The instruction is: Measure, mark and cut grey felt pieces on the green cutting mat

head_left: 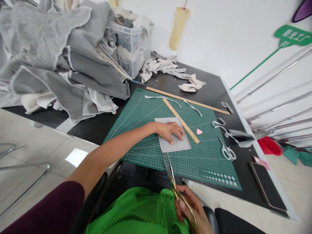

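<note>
A square of grey fabric (pixel 176 147) lies on the green cutting mat (pixel 131 130). Resting on top of it is my left hand (pixel 169 131), fingers spread and slightly curled. Gold-handled scissors (pixel 173 182) are gripped in my right hand (pixel 191 211) at the mat's front edge. Their blades point away from me, parted a little, with the tips close to the fabric's near edge. Whether the tips touch the cloth, I cannot tell. A short wooden ruler (pixel 181 121) runs diagonally along the fabric's right side, and a pink tailor's chalk (pixel 199 131) sits right of it.
Piled grey fabric (pixel 95 71) covers the table's left, beside a filled clear plastic bin (pixel 133 48). A long wooden ruler (pixel 190 99) and fabric strips (pixel 163 97) lie at the mat's back. White-handled scissors (pixel 227 152) and a phone (pixel 268 187) are on the right.
</note>
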`<action>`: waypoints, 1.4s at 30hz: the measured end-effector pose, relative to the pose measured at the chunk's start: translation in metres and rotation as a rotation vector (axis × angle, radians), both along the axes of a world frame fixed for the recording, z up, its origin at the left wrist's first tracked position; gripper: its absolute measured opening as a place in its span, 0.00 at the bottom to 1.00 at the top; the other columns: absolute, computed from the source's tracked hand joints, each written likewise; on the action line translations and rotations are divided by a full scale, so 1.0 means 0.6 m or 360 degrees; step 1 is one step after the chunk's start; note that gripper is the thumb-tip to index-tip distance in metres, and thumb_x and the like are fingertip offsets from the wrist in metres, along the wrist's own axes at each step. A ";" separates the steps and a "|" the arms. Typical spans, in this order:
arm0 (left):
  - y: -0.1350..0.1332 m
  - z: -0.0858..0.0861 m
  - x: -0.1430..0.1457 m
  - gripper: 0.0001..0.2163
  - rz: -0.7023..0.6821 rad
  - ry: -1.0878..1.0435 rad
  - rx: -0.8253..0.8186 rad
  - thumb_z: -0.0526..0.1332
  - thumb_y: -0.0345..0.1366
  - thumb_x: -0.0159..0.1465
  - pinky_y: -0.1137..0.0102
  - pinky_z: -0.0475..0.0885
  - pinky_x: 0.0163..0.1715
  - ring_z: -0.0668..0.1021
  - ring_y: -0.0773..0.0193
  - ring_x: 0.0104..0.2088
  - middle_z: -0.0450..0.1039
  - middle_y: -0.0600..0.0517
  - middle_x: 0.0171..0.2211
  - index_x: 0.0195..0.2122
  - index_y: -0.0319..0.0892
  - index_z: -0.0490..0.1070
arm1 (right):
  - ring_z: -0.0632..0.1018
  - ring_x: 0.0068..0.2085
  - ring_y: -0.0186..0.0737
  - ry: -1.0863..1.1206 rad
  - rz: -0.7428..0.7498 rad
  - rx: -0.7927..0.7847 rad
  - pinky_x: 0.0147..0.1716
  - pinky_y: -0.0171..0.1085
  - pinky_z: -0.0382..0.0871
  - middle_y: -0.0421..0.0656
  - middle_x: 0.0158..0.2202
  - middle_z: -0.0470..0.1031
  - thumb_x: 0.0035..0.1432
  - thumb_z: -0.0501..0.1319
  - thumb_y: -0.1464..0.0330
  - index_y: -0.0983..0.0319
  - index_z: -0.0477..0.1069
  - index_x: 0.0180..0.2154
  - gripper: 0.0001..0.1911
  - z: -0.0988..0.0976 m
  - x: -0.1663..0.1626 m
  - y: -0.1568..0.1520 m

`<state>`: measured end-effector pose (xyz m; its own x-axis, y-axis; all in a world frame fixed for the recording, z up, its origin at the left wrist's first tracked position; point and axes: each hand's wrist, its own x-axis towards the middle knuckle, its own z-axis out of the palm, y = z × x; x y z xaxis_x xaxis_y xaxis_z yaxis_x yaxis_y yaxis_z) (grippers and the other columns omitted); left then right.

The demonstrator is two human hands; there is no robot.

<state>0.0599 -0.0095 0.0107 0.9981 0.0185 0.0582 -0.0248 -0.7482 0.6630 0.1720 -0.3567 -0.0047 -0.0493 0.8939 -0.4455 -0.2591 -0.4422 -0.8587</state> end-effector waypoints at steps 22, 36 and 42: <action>-0.015 0.024 -0.008 0.41 -0.0031 0.0355 0.0105 0.69 0.48 0.47 0.57 0.40 0.69 0.47 0.46 0.71 0.50 0.54 0.71 0.65 0.51 0.65 | 0.61 0.22 0.30 0.0012 -0.0043 -0.0014 0.23 0.33 0.52 0.34 0.23 0.65 0.63 0.63 0.53 0.61 0.65 0.51 0.23 0.009 -0.013 0.004; -0.024 0.029 -0.008 0.44 -0.0007 0.0417 0.0061 0.71 0.43 0.44 0.52 0.31 0.68 0.40 0.45 0.72 0.45 0.57 0.72 0.66 0.56 0.62 | 0.64 0.21 0.31 -0.0164 -0.0053 -0.0060 0.22 0.33 0.54 0.35 0.22 0.67 0.59 0.65 0.50 0.60 0.68 0.51 0.26 0.033 -0.009 0.008; -0.024 0.027 -0.008 0.44 -0.0007 0.0419 0.0068 0.70 0.42 0.45 0.52 0.30 0.68 0.40 0.45 0.72 0.45 0.57 0.72 0.66 0.56 0.61 | 0.66 0.20 0.32 -0.0207 -0.0042 -0.0057 0.21 0.33 0.60 0.35 0.23 0.68 0.60 0.66 0.51 0.61 0.67 0.56 0.29 0.031 -0.021 0.033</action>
